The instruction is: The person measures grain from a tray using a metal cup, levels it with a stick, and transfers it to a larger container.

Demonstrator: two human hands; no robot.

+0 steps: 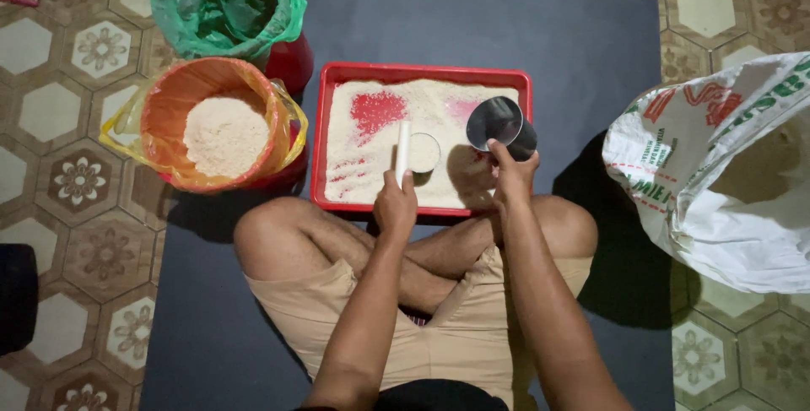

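I sit cross-legged on a dark mat before a red tray (320, 141) spread with white rice. My left hand (396, 202) grips a white stick (403, 152), held upright beside a small round cup (423, 153) filled level with rice that stands in the tray. My right hand (510, 173) holds a shiny metal can (501, 126) tilted over the tray's right side, its dark opening facing up towards me. Patches of red tray bottom show through the rice at the upper left.
An orange-lined bucket (160, 103) holding rice stands left of the tray, with a green-bagged red bin (224, 2) behind it. A large white printed sack (717, 175) lies open at the right. Patterned floor tiles surround the mat (548, 40).
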